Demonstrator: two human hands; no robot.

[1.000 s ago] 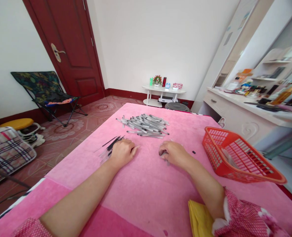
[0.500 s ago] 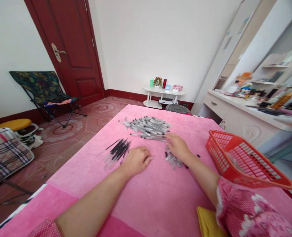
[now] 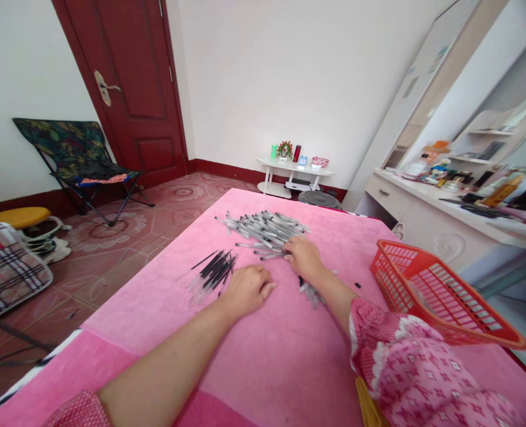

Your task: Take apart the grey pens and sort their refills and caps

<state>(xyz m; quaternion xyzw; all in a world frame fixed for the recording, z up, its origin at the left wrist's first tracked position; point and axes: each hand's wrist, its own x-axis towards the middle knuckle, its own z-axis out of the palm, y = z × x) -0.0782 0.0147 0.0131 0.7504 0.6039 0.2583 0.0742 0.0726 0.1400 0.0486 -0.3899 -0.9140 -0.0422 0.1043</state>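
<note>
My right hand [image 3: 305, 258] is closed, its fingertips on the end of a grey pen [image 3: 271, 256] at the near edge of a pile of pens [image 3: 267, 228]. The pens have clear-grey barrels and dark tips. Beneath my right wrist lies a heap of small grey pen caps [image 3: 308, 293], partly hidden by the arm. My left hand [image 3: 249, 289] rests on the pink cloth with its fingers curled in and nothing visible in them. Just left of it lies a bunch of thin black refills [image 3: 216, 270], some with clear ends.
A pink cloth [image 3: 254, 367] covers the table. On the right stands an orange-red plastic basket [image 3: 445, 290], with a small black piece [image 3: 357, 285] lying before it. Something yellow [image 3: 368, 406] shows beneath my right sleeve. A dressing table [image 3: 440, 207] stands beyond the basket.
My right hand has moved a little left and nearer me along the pile's front edge, and a pen there has shifted with it. My left hand stays in place.
</note>
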